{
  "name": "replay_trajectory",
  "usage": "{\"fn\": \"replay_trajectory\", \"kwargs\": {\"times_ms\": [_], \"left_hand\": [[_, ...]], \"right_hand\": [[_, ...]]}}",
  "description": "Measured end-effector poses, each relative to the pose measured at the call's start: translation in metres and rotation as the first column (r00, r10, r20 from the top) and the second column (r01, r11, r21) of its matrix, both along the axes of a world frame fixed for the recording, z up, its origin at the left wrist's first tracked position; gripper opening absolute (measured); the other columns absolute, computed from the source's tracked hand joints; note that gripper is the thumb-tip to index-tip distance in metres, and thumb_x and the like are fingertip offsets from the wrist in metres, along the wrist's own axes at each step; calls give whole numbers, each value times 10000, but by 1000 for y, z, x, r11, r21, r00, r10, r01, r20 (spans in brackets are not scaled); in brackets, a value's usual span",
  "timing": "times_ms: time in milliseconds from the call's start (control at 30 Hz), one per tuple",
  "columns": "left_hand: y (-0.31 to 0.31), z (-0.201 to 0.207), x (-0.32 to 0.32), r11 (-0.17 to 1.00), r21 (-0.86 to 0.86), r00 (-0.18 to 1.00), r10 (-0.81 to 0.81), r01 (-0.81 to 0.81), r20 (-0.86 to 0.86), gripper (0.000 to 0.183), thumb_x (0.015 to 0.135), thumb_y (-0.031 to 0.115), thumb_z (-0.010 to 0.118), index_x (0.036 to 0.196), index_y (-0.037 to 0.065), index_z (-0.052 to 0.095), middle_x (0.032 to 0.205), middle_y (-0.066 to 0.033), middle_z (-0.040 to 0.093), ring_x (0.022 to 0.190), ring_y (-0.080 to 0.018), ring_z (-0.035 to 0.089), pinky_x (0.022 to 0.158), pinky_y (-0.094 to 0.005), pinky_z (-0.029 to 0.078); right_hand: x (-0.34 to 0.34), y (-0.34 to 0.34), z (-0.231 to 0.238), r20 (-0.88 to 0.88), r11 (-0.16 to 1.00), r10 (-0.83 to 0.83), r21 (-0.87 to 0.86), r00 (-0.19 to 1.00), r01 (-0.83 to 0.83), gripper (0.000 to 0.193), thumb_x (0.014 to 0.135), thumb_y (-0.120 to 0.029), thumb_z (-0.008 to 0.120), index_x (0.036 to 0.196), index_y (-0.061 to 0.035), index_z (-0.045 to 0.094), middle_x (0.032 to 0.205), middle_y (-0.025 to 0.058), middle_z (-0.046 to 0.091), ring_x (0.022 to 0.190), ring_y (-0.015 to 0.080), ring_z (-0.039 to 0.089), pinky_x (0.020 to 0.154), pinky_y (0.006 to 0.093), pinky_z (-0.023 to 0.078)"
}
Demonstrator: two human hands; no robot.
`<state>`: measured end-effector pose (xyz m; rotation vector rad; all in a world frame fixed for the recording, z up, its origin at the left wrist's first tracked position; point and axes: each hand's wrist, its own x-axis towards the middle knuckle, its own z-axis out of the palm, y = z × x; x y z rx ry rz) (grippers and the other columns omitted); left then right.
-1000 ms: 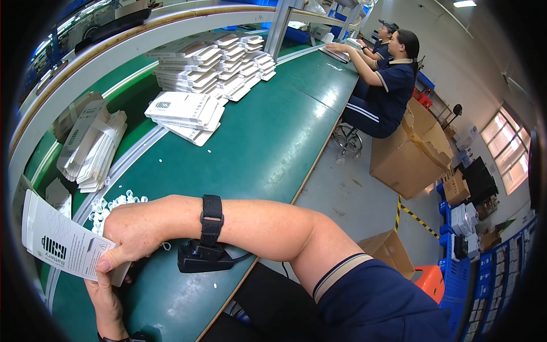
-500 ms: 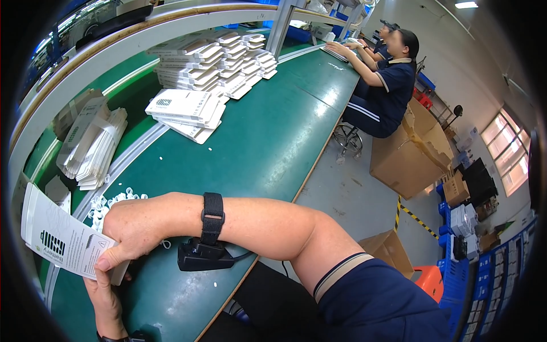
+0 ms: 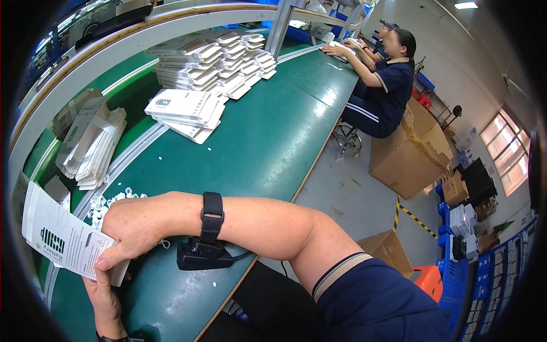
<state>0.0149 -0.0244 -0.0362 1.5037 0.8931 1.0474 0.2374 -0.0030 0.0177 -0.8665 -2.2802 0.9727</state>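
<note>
"Slightly raised since a second ago: the left end of the white box (image 3: pixel 64 242), near left at the green table (image 3: pixel 256 142)."
"And the hands?"
"Left hand (image 3: pixel 107 308) at its near edge, fingers partly hidden; can't tell whether they're closed. Right hand (image 3: pixel 134 228) is clamped on its right end."
"Farther?"
"Small white rings (image 3: pixel 98 206), then stacked cartons (image 3: pixel 196 75)."

Left hand (image 3: pixel 106 300) partly hidden behind white box (image 3: pixel 69 242); left wristband (image 3: pixel 111 338) cut off.
</note>
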Motion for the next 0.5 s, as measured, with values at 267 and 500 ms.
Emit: {"fn": "replay_trajectory", "kwargs": {"times_ms": [267, 500], "left_hand": [[7, 1, -12, 994, -16, 992, -107, 106, -65, 650, 939, 475, 554, 1360, 3, 405, 1221, -125, 564, 1060, -209, 585, 863, -319, 486], [8, -8, -19, 987, -8, 984, -163, 163, -72, 662, 947, 359, 587, 1423, -19, 325, 1372, -129, 454, 1241, -214, 448, 1064, -351, 332]], "right_hand": [[3, -3, 5, 11, 994, -63, 87, 998, 61, 477, 842, -488, 623, 908, -25, 718, 756, 196, 678, 733, 348, 673, 691, 401, 531], [4, -5, 12, -145, 985, -67, 148, 987, 89, 489, 840, -479, 629, 933, -3, 691, 798, 219, 672, 754, 387, 656, 691, 421, 527]]}}
